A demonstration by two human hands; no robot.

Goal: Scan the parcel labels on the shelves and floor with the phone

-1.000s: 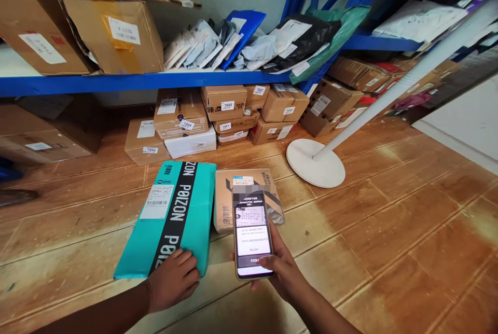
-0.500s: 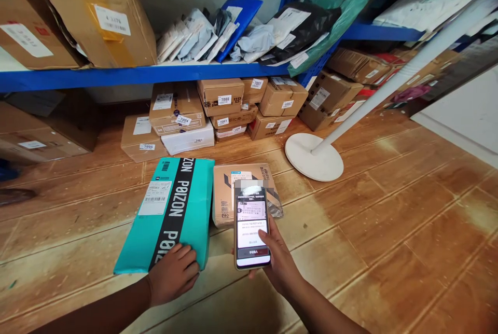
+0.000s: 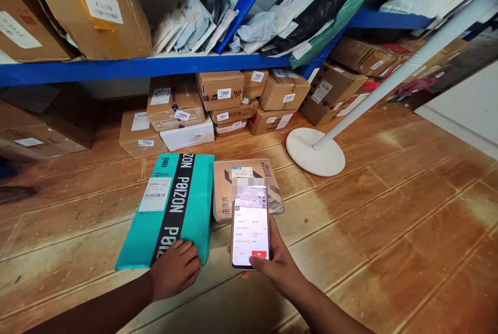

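Note:
My right hand is closed around a smartphone, its thumb over the lower part of the lit screen near a red button. Behind the phone, a brown cardboard parcel with a white label lies on the floor, partly covered by the phone. To its left lies a flat teal parcel with a black POIZON stripe and a white barcode label. My left hand rests on the teal parcel's near edge, its fingers curled in a loose fist.
Numbered cardboard boxes are stacked under a blue shelf. On the shelf stand a large box and several bagged parcels. A white pole with a round base stands to the right on the wood-look floor.
The phone's screen has switched to a white page with a red button, and my right thumb has moved down to it. My left hand stays on the teal parcel. The view has shifted slightly.

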